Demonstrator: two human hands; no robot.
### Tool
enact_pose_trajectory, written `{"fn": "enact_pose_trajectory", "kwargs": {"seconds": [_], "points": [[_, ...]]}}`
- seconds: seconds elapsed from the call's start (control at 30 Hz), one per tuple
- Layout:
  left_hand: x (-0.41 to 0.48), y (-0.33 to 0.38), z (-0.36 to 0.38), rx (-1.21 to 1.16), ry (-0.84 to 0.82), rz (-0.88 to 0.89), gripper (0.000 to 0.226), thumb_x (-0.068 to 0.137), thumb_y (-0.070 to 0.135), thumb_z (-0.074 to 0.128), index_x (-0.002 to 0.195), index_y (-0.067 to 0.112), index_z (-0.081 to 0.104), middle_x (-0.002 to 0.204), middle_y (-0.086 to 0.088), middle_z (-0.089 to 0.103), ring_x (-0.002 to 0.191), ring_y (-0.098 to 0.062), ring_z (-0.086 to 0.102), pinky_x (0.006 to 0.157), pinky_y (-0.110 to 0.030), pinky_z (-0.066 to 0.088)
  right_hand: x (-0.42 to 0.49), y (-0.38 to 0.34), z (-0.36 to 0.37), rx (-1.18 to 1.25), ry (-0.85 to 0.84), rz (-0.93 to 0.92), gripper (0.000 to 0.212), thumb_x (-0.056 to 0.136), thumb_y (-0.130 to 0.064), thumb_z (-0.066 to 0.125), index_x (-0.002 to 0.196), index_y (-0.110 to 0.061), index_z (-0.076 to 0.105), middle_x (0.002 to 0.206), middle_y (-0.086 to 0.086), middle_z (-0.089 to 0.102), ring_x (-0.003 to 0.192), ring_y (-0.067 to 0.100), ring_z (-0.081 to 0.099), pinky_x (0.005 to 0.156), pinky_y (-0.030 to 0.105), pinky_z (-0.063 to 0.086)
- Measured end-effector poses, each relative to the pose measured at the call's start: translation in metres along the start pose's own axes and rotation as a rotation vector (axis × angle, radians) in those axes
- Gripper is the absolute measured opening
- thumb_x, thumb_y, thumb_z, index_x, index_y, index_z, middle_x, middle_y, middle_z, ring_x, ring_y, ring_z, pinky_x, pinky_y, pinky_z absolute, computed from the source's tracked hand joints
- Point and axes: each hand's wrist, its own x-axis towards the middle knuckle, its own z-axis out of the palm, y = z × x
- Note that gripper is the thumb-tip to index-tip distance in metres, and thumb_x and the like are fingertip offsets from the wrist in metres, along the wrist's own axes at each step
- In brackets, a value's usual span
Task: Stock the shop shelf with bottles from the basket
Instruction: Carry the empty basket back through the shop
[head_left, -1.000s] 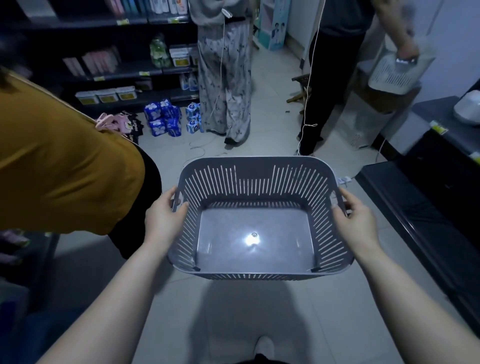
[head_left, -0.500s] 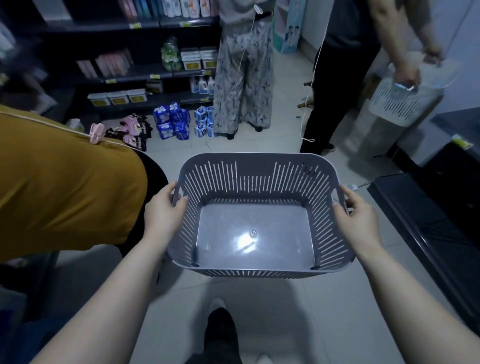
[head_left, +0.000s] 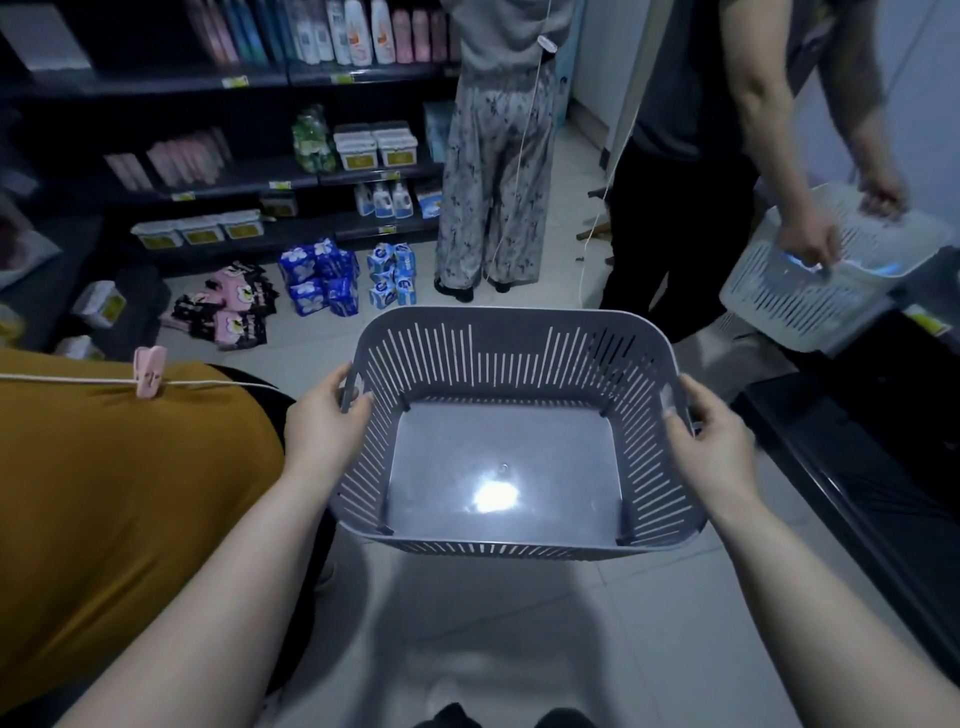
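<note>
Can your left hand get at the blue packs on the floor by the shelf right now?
Probably not. The left hand grips the rim of the grey basket, as does the right hand, and the blue packs lie on the floor well beyond the basket.

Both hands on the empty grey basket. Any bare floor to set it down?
Free: tile straight below the grey basket, between the mustard top and the dark low shelf. Crowded: ahead, blue packs and pink packs on the floor, two people standing.

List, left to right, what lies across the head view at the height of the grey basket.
Mustard shirt → left hand → grey basket → right hand → black low shelf.
</note>
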Motion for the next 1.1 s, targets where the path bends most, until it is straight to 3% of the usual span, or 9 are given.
{"fn": "enact_pose_trajectory", "kwargs": {"seconds": [0.17, 0.3, 0.47, 0.57, 0.73, 0.93, 1.1], "points": [[0.040, 0.000, 0.010, -0.015, -0.020, -0.023, 0.046, 0.091, 0.028, 0.059, 0.136, 0.022, 0.052, 0.110, -0.006, 0.070, 0.092, -0.028, 0.068, 0.083, -0.043, 0.055, 0.026, -0.004, 0.019, 0.007, -0.005, 0.016, 0.045, 0.092, -0.015, 0.056, 0.136, -0.022, 0.052, 0.120, -0.002, 0.064, 0.099, 0.005, 0.054, 0.086, 0.022, 0.038], [0.071, 0.005, 0.026, -0.031, -0.040, -0.058, 0.047, 0.089, 0.031, 0.059, 0.136, 0.025, 0.052, 0.107, -0.007, 0.071, 0.092, -0.029, 0.068, 0.082, -0.047, 0.056, 0.058, -0.005, 0.032, -0.010, -0.027, 0.027, 0.046, 0.092, -0.015, 0.055, 0.137, -0.023, 0.052, 0.111, -0.006, 0.064, 0.089, 0.006, 0.056, 0.079, 0.020, 0.038], [0.114, 0.024, 0.057, -0.028, -0.018, -0.093, 0.046, 0.087, 0.032, 0.059, 0.133, 0.025, 0.055, 0.106, -0.006, 0.072, 0.092, -0.030, 0.069, 0.082, -0.047, 0.056, 0.117, -0.001, 0.043, -0.004, -0.055, 0.017, 0.047, 0.091, -0.015, 0.056, 0.138, -0.022, 0.051, 0.120, -0.005, 0.063, 0.105, 0.010, 0.059, 0.090, 0.026, 0.044], [0.136, 0.041, 0.075, -0.030, -0.003, -0.091, 0.043, 0.088, 0.028, 0.059, 0.131, 0.023, 0.057, 0.108, -0.007, 0.072, 0.093, -0.028, 0.069, 0.084, -0.044, 0.055, 0.154, 0.001, 0.042, -0.029, -0.061, 0.022, 0.048, 0.090, -0.015, 0.057, 0.137, -0.021, 0.051, 0.120, -0.001, 0.065, 0.105, 0.013, 0.060, 0.090, 0.027, 0.044], [0.170, 0.060, 0.104, -0.054, 0.023, -0.090, 0.040, 0.089, 0.027, 0.058, 0.128, 0.026, 0.059, 0.103, -0.004, 0.072, 0.088, -0.028, 0.069, 0.082, -0.043, 0.055, 0.207, -0.003, 0.043, -0.031, -0.078, 0.019, 0.047, 0.090, -0.013, 0.057, 0.137, -0.018, 0.053, 0.122, 0.003, 0.065, 0.107, 0.013, 0.060, 0.088, 0.019, 0.038], [0.207, 0.076, 0.126, -0.073, 0.017, -0.082, 0.040, 0.089, 0.028, 0.056, 0.129, 0.026, 0.058, 0.100, -0.006, 0.073, 0.089, -0.030, 0.069, 0.082, -0.043, 0.055, 0.256, -0.005, 0.049, -0.048, -0.047, 0.037, 0.045, 0.089, -0.018, 0.059, 0.133, -0.024, 0.055, 0.113, 0.002, 0.070, 0.101, 0.020, 0.066, 0.093, 0.038, 0.052], [0.248, 0.088, 0.145, -0.065, -0.015, -0.058, 0.039, 0.090, 0.025, 0.057, 0.129, 0.024, 0.059, 0.105, -0.006, 0.072, 0.093, -0.028, 0.068, 0.085, -0.043, 0.054, 0.288, -0.007, 0.060, -0.047, -0.022, 0.089, 0.045, 0.089, -0.016, 0.059, 0.133, -0.023, 0.056, 0.107, 0.000, 0.069, 0.097, 0.022, 0.067, 0.091, 0.040, 0.053]]}}
